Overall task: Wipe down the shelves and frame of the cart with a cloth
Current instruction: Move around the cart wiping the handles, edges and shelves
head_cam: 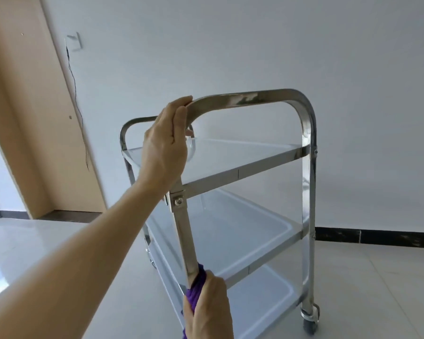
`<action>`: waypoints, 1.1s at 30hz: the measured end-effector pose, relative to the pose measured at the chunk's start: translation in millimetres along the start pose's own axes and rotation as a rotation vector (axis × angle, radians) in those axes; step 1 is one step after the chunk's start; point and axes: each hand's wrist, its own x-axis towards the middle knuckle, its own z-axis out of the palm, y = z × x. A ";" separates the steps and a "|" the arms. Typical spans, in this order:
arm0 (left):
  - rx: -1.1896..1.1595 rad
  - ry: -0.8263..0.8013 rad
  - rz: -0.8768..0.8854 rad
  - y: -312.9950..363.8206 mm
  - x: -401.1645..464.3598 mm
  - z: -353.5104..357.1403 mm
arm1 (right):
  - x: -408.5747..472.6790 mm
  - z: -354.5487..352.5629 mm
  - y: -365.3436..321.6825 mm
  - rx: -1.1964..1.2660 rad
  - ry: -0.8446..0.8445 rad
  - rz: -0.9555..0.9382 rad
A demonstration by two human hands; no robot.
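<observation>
Cart: a stainless-steel cart (242, 167) with three shelves stands on the tiled floor (377, 277), in the middle of the view, close to the person.
Shelves: the top shelf (230, 155), the middle shelf (230, 236) and the bottom shelf (260, 302) all lie bare and reflective.
Frame: the near handle bar (255, 96) arches over the top shelf; a near upright post (184, 241) runs down from a bolted bracket (178, 201); the right post ends in a caster (310, 319).
Cloth: a purple cloth (196, 287) is wrapped round the near upright post, low down, about level with the middle shelf.
Right hand: the right hand (208, 307) grips the cloth, fingers curled round cloth and post together.
Left hand: the left hand (167, 145) holds the left bend of the handle bar, fingers curled over its far side, thumb along the near edge.
Around: a pale wall (255, 45) stands behind the cart, with a dark skirting strip (377, 237) at its foot; a wooden door panel (34, 118) is at far left, with a thin wire (77, 106) hanging down beside it from a wall plate (74, 41).
In the way: the left forearm crosses in front of the cart's left side and hides part of the top shelf's near corner.
</observation>
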 end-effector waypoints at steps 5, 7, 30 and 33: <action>0.043 0.010 -0.003 -25.9 -0.6 -40.5 | 11.4 -8.3 -11.3 0.248 -0.200 -0.103; 0.057 0.023 0.004 -34.5 -1.9 -55.6 | 24.8 -29.4 -29.1 0.371 -0.096 -0.182; -0.052 0.072 -0.041 -73.1 -12.3 -144.4 | 155.1 -43.6 -123.1 -0.514 0.150 -0.931; -0.035 0.086 -0.045 -71.1 -13.6 -143.9 | 170.2 -66.4 -83.4 -0.524 0.292 -0.850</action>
